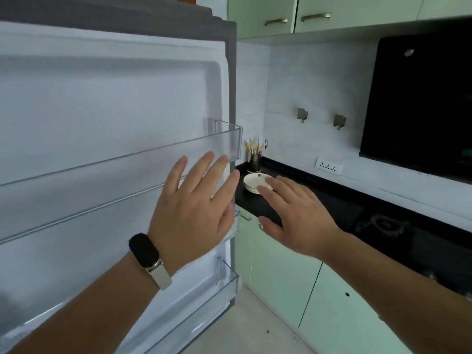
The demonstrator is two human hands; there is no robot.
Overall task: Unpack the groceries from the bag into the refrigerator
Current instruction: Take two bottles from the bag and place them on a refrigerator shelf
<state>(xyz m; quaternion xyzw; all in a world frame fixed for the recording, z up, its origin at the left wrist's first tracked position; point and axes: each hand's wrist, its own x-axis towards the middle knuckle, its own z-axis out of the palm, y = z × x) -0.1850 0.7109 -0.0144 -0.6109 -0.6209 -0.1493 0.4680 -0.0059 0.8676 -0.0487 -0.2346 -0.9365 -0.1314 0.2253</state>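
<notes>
Refrigerator door (pixel 102 98), open; left hand (pixel 194 208) flat-fingered at its edge, likely to steady or swing it; right hand (pixel 298 221) spread, holding nothing.

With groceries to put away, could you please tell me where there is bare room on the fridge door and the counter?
The upper door shelf looks bare along its visible length. The black counter looks free between the stacked plates and the stove. The corner beside the fridge door is crowded: plates and utensil holder sit close together.
</notes>
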